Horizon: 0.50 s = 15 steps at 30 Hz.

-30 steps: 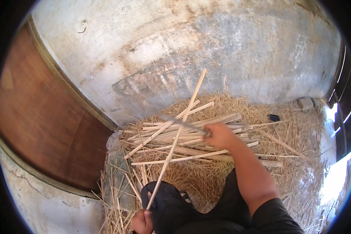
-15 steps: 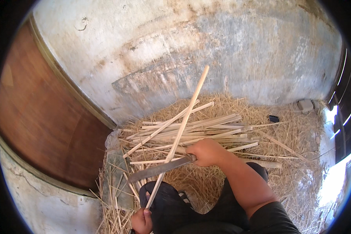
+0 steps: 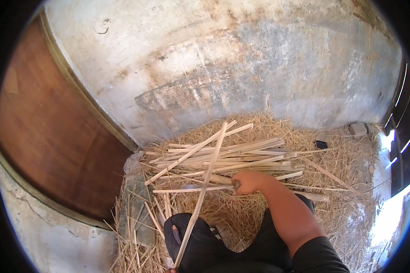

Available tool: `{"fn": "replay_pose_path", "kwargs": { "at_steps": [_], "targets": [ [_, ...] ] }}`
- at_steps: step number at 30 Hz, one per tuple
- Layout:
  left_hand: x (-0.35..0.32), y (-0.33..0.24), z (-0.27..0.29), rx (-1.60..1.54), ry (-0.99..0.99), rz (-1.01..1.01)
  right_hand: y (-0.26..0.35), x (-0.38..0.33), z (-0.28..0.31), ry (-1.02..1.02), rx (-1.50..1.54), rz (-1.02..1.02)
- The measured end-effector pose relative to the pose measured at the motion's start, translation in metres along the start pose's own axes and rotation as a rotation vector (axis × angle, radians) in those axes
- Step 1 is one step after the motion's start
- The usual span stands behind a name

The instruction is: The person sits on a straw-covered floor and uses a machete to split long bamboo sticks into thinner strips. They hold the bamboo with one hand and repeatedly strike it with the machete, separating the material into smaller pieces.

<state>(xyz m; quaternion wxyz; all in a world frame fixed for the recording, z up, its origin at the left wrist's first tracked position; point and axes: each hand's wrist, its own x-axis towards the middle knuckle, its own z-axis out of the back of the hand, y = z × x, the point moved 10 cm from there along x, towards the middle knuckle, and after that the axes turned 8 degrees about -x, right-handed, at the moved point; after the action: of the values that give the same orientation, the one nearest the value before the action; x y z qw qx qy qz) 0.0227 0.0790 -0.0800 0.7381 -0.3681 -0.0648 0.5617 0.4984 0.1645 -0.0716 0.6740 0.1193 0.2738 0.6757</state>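
A long pale bamboo strip (image 3: 204, 191) slants up and away from the lower edge, over my left knee. Its near end is in my left hand (image 3: 171, 270), mostly cut off by the lower edge. My right hand (image 3: 249, 182) is closed round the handle of a large knife (image 3: 236, 184). The knife's blade is smeared or edge-on and hard to make out, pointing left toward the strip. Beyond both hands lies a loose pile of similar strips (image 3: 250, 150) on straw.
Straw (image 3: 337, 214) covers the floor around my legs. A stained wall (image 3: 269, 77) rises behind the pile, and a brown wooden door (image 3: 54, 132) stands at left. A small black object (image 3: 321, 144) and a greyish block (image 3: 357, 129) lie at far right.
My left hand has drawn the bamboo strip down toward me, so its far end sits lower. The right hand has shifted slightly right and nearer, and the knife's blade has turned from broad view.
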Motion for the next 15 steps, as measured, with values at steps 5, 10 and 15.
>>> {"fn": "replay_pose_path", "kwargs": {
  "at_steps": [5,10,15],
  "targets": [
    [-0.011,-0.002,-0.001,0.240,-0.085,0.092,0.014,0.010,-0.016,-0.011,-0.104,-0.003],
    [-0.001,0.000,0.002,0.140,-0.092,0.068,-0.020,0.018,-0.018,0.050,-0.043,-0.064],
    [-0.003,-0.011,0.003,0.232,-0.015,0.152,-0.011,0.018,-0.023,0.013,0.041,-0.086]
  ]
}}
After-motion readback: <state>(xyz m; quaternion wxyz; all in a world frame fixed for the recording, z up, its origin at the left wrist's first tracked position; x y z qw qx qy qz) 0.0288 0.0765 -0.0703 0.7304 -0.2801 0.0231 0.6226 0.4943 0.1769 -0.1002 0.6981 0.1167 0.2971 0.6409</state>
